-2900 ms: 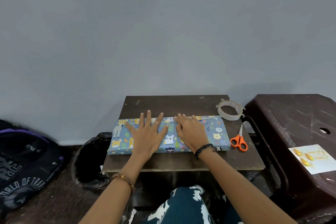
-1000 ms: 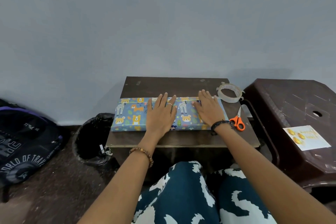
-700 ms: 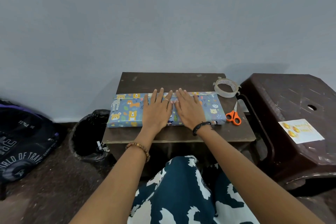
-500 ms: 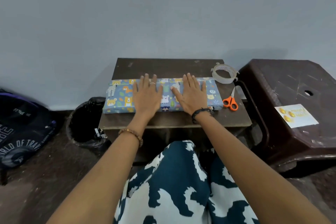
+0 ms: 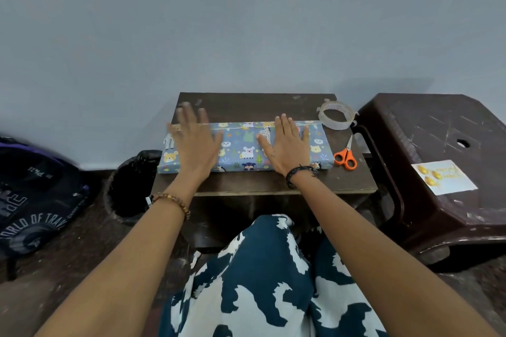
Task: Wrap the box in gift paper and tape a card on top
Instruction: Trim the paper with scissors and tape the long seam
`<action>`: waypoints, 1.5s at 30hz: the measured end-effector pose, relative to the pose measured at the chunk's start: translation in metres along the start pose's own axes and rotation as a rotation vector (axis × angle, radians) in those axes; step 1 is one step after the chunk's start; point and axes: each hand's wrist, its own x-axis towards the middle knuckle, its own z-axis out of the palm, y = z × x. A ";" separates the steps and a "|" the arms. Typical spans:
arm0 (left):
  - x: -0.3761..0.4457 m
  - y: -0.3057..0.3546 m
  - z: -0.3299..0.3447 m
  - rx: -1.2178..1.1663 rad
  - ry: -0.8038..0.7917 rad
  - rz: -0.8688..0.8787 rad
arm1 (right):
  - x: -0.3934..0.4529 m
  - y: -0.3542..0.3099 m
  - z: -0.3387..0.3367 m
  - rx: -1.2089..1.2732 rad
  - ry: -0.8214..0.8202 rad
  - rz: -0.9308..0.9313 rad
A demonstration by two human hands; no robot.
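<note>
the box (image 5: 246, 146), already covered in blue animal-print gift paper, lies flat across the middle of the small dark desk (image 5: 353, 183) at the centre of the frame. both hands are spread on top of it, fingers straight and apart, nothing held in either grip: the left hand (image 5: 195, 138) over the box's left part, blurred as if in motion, and the right hand (image 5: 287, 145) flat on its right part. judging by how the paper lies smooth with a seam line along the far edge, the wrapping looks done or close to it; whether the ends are taped shut cannot be told from here.

what is left seems to be the card. the card (image 5: 443, 176), white with yellow marks, lies well apart on the brown plastic stool (image 5: 438, 128) at the right of the frame. the tape roll (image 5: 336, 117) sits at the desk's upper right corner, just beside the box, and the orange-handled scissors (image 5: 345, 154) lie just right of the box.
</note>
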 end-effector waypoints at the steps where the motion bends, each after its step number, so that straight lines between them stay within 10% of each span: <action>1: 0.003 0.008 0.000 -0.027 -0.016 0.166 | 0.000 0.000 0.000 -0.001 -0.001 -0.005; 7: 0.026 0.060 0.003 -0.311 -0.272 0.366 | -0.001 0.002 0.006 0.051 0.128 -0.039; 15: 0.030 0.064 0.010 -0.211 -0.003 0.372 | -0.005 0.002 0.008 0.109 0.396 -0.168; 29: 0.028 0.064 -0.016 0.316 0.182 0.705 | -0.036 0.016 0.007 -0.124 0.065 -0.261; 45: 0.037 0.073 -0.028 -0.016 0.198 0.485 | -0.027 0.018 -0.024 0.081 0.114 -0.276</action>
